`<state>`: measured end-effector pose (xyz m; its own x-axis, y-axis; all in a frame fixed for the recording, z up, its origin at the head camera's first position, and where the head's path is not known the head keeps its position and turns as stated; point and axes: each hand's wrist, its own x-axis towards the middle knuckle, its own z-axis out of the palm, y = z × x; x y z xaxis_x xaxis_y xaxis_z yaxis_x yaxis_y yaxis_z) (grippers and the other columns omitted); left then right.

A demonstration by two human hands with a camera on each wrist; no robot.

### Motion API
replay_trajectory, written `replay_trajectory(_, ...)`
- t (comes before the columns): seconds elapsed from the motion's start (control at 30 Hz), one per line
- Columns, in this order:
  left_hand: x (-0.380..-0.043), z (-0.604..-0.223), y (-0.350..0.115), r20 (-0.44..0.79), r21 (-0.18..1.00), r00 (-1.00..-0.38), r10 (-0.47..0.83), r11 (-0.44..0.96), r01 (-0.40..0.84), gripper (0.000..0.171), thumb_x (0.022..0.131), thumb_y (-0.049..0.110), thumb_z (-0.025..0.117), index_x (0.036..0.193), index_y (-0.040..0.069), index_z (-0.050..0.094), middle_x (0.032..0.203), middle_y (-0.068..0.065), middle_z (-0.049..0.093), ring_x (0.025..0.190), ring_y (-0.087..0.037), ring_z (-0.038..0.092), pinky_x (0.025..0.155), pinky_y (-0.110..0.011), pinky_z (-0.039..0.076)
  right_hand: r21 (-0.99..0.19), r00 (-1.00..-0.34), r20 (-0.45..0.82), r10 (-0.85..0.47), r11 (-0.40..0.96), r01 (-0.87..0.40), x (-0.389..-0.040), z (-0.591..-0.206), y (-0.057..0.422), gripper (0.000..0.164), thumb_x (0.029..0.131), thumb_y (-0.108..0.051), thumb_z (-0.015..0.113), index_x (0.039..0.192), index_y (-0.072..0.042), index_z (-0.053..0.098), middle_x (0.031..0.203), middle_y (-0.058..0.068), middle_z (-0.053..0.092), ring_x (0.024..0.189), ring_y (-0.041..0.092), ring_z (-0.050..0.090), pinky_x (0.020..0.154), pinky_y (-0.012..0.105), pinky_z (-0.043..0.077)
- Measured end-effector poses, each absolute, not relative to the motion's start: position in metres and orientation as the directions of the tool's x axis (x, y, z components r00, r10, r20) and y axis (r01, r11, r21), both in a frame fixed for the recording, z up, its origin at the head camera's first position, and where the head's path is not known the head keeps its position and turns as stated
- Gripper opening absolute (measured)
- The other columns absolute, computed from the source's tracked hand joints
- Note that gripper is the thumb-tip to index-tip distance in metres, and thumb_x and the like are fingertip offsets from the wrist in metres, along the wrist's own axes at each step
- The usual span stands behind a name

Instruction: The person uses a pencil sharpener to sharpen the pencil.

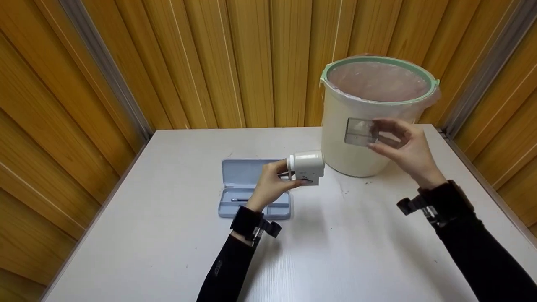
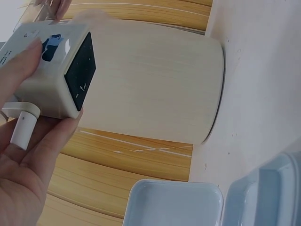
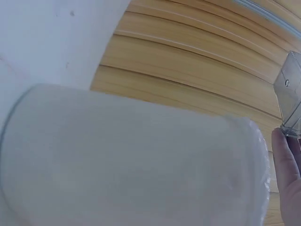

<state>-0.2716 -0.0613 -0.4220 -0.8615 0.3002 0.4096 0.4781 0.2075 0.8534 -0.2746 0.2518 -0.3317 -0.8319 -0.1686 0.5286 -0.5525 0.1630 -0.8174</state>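
Note:
My left hand [image 1: 268, 184] grips a white hand-crank pencil sharpener [image 1: 308, 162] above the table, thumb on one side and fingers on the other. In the left wrist view the sharpener's crank handle [image 2: 23, 129] sticks out beside the palm, and a dark panel [image 2: 81, 70] covers one face. Farther right, my right hand [image 1: 413, 149] pinches a clear plastic shavings drawer [image 1: 357, 132] by one end, between thumb and fingers. The drawer is held up in front of the bin [image 1: 352, 157], below its rim. Only its edge and part of the fingers show in the right wrist view.
The tall cream bin has a green rim [image 1: 329, 69] and a thin pinkish liner bag [image 1: 373, 79]; it stands at the table's back right. Under the left hand lies an opened light-blue pencil case [image 1: 226, 209] with a pen [image 1: 239, 200] inside. Wood-look panels [image 1: 251, 63] wall the table [image 1: 147, 235].

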Motion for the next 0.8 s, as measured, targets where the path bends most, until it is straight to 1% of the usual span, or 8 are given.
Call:
replay_trajectory(0.07,-0.272,-0.422,-0.062,0.41,0.854,-0.864,0.294,0.209,0.476,0.048,0.073,0.017,0.086,0.117,0.008,0.07,0.115,-0.009,0.073,0.106,-0.019,0.07,0.092,-0.027,0.056,-0.843,-0.845,0.5,-0.189,0.118,-0.525,-0.271,-0.35,0.248,0.051,0.078,0.013,0.073,0.126,0.01,0.057,0.115,0.002,0.066,0.107,0.011,0.063,0.092,0.018,0.052)
replay_trajectory(0.13,-0.271,-0.422,-0.063,0.409,0.853,-0.866,0.287,0.218,0.475,0.048,0.072,0.017,0.086,0.117,0.008,0.07,0.115,-0.008,0.073,0.106,-0.019,0.07,0.092,-0.027,0.056,-0.859,-0.859,0.468,-0.207,0.12,-0.497,-0.268,-0.368,0.245,0.051,0.077,0.014,0.073,0.125,0.012,0.056,0.114,0.002,0.065,0.107,0.009,0.062,0.093,0.018,0.052)
replay_trajectory(0.23,-0.271,-0.422,-0.063,0.407,0.851,-0.87,0.28,0.23,0.472,0.048,0.072,0.018,0.086,0.116,0.009,0.07,0.114,-0.008,0.074,0.106,-0.019,0.071,0.092,-0.027,0.056,-0.882,-0.881,0.416,-0.228,0.137,-0.452,-0.265,-0.391,0.239,0.053,0.076,0.013,0.074,0.125,0.012,0.055,0.114,-0.001,0.064,0.107,0.006,0.062,0.092,0.018,0.053)
replay_trajectory(0.3,-0.27,-0.422,-0.063,0.405,0.85,-0.871,0.277,0.235,0.47,0.048,0.072,0.017,0.086,0.117,0.008,0.07,0.115,-0.009,0.073,0.106,-0.02,0.071,0.092,-0.028,0.056,-0.885,-0.889,0.387,-0.246,0.174,-0.433,-0.264,-0.404,0.234,0.054,0.076,0.01,0.076,0.126,0.011,0.055,0.114,-0.004,0.064,0.107,0.003,0.062,0.091,0.017,0.052)
replay_trajectory(0.43,-0.269,-0.423,-0.063,0.401,0.855,-0.871,0.283,0.227,0.467,0.048,0.073,0.013,0.085,0.117,0.007,0.069,0.115,-0.01,0.073,0.107,-0.021,0.07,0.092,-0.03,0.056,-0.907,-0.899,0.34,-0.275,0.158,-0.391,-0.263,-0.42,0.226,0.058,0.074,0.009,0.078,0.127,0.012,0.054,0.114,-0.004,0.065,0.108,0.003,0.064,0.092,0.02,0.053)
replay_trajectory(0.53,-0.269,-0.423,-0.063,0.397,0.857,-0.866,0.303,0.216,0.468,0.047,0.073,0.011,0.085,0.118,0.006,0.069,0.115,-0.011,0.073,0.106,-0.021,0.07,0.091,-0.029,0.056,-0.917,-0.9,0.326,-0.29,0.137,-0.376,-0.263,-0.425,0.221,0.059,0.073,0.01,0.078,0.128,0.012,0.055,0.116,0.002,0.066,0.109,0.004,0.064,0.093,0.022,0.054)
replay_trajectory(0.7,-0.27,-0.423,-0.062,0.394,0.855,-0.863,0.316,0.219,0.471,0.048,0.073,0.008,0.085,0.117,0.004,0.068,0.114,-0.012,0.073,0.106,-0.022,0.071,0.091,-0.027,0.056,-0.914,-0.889,0.32,-0.329,0.139,-0.38,-0.265,-0.423,0.218,0.06,0.073,0.01,0.078,0.128,0.009,0.056,0.124,0.02,0.063,0.112,0.008,0.065,0.093,0.024,0.054)
replay_trajectory(0.8,-0.269,-0.423,-0.062,0.401,0.85,-0.861,0.313,0.224,0.477,0.049,0.072,0.005,0.085,0.117,0.003,0.068,0.114,-0.013,0.073,0.106,-0.024,0.07,0.092,-0.032,0.057,-0.912,-0.884,0.32,-0.342,0.143,-0.385,-0.266,-0.421,0.217,0.06,0.072,0.01,0.079,0.128,0.009,0.056,0.124,0.022,0.063,0.112,0.009,0.066,0.092,0.024,0.054)
